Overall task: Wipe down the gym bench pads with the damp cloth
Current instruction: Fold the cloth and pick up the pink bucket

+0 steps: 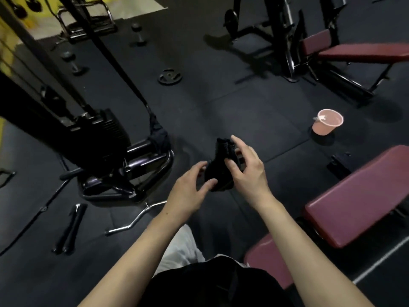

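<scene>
- So far no wiping shows: the dark cloth [219, 167] hangs bunched in the air left of the near bench pad [363, 196], touching no pad.
- Far left of the cloth stands a cable machine [99, 138]; on the floor [221, 96] in front of it lie a chrome curl bar [137, 220] and a pair of black handles [70, 227].
- The left hand [188, 191] has its grip clamped loosely on the cloth's lower end, thumb and fingers curled round it.
- The right hand [247, 171] pinches the upper end, its grip also closed on the fabric; likely it is being wrung or folded.
- Right of the cloth a pink cup [327, 125] sits on the floor, near the pad's far end, where a foot could tip it.
- Both maroon pads, including the far bench [363, 53], are still to wipe, as I judge.
</scene>
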Available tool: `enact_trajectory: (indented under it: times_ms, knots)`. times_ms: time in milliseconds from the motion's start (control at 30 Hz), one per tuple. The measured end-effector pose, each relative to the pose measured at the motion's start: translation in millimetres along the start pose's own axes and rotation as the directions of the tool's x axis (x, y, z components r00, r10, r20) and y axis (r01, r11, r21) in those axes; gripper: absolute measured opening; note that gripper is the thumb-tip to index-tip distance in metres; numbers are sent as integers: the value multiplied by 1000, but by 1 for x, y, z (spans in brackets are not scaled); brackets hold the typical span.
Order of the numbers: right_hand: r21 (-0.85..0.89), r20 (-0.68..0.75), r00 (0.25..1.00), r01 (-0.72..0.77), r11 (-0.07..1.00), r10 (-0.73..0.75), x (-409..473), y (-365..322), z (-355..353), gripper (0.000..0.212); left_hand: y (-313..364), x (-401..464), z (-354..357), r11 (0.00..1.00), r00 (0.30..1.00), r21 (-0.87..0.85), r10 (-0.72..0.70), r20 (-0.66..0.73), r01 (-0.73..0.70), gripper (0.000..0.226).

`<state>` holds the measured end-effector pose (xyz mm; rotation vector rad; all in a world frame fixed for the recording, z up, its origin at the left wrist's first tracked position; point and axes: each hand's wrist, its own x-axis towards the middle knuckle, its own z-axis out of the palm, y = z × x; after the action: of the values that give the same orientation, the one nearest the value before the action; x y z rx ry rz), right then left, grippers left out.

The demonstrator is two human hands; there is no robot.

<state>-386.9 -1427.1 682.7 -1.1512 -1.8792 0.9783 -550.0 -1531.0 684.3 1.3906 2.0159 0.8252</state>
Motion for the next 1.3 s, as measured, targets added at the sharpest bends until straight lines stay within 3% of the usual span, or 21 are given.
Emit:
enact_trajectory:
  times_ms: [67,233,367,500,600,800,933,1067,1133,1233,1300]
  knots:
    - [40,-24,999,-36,999,37,31,3,9,59,-1,43,-5,996,1000,-85,-4,0,4,52]
    - [127,-114,982,-138,982,152,123,40,33,49,-18,162,-6,980,997,-184,61,-52,-70,15]
    - [166,-167,946,-250,954,277,211,68,43,45,-16,271,-20,966,989,-228,103,-110,-126,8]
    - [184,-223,906,-323,928,359,274,84,32,54,16,368,-24,911,978,-357,184,-97,-206,4]
    - [185,-317,854,-371,910,412,304,98,12,53,40,429,-14,879,970,-421,242,-14,-225,1]
    - [143,-432,759,-475,868,487,373,132,-31,51,92,532,12,839,885,-433,434,170,-329,5]
    - [15,-446,816,-404,915,368,439,160,-59,52,119,604,40,837,820,-411,495,288,-361,5]
    - [-225,-273,930,-310,924,245,525,207,-100,63,150,688,72,844,755,-319,531,384,-432,9]
    - [-246,-186,940,-326,913,286,569,230,-123,51,169,734,87,852,722,-272,524,452,-447,9]
    - [-229,-168,929,-363,903,331,624,255,-153,11,192,802,112,863,710,-199,496,500,-463,9]
    - [-203,-179,916,-391,898,359,654,271,-173,10,207,845,133,863,740,-167,497,453,-477,9]
